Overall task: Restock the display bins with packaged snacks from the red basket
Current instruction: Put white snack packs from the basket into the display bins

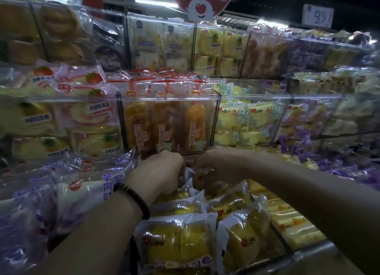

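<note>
Pinches snack pkt (202,181) w/ R hand (213,164) at far end of front bin (308,252), under orange-bread bin (170,99); curls L hand (158,172) just left of pkt, grip can't tell, R nearer.

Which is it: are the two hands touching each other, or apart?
Apart. The head view shows a snack packet with its crinkled wrapper in the gap between the left hand and the right hand.

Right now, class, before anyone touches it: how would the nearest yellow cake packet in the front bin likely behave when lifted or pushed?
The yellow cake packet likely feels light and squashy: it looks like a puffy bun in a loose bag. Its glossy, crinkled film may slide against its neighbours. Lying flat and packed in, it probably won't roll.
</note>
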Demonstrator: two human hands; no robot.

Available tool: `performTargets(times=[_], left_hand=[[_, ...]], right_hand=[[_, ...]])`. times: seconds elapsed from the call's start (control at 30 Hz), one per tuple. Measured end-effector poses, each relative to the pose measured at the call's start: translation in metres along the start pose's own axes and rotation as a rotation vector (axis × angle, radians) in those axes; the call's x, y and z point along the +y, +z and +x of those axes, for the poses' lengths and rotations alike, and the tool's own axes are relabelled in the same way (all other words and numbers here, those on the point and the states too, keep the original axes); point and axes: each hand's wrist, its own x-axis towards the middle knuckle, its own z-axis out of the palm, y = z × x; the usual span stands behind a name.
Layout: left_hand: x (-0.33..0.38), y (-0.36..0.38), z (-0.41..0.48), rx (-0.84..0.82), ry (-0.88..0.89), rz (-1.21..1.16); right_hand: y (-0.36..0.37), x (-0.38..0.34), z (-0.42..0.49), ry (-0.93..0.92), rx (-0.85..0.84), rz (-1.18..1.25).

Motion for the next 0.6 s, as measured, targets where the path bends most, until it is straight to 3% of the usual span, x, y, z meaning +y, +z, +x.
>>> performTargets(times=[0.4,0.6], left_hand=[[0.004,-0.003,-0.001,0.002,-0.141,0.033],[0.002,-0.003,0.007,-0.065,-0.182,0.023]], right_hand=[[-0.03,-0.026,0.012,0.224,0.089,-0.314],[-0.024,-0.037,0.02,0.195,0.037,-0.315]])
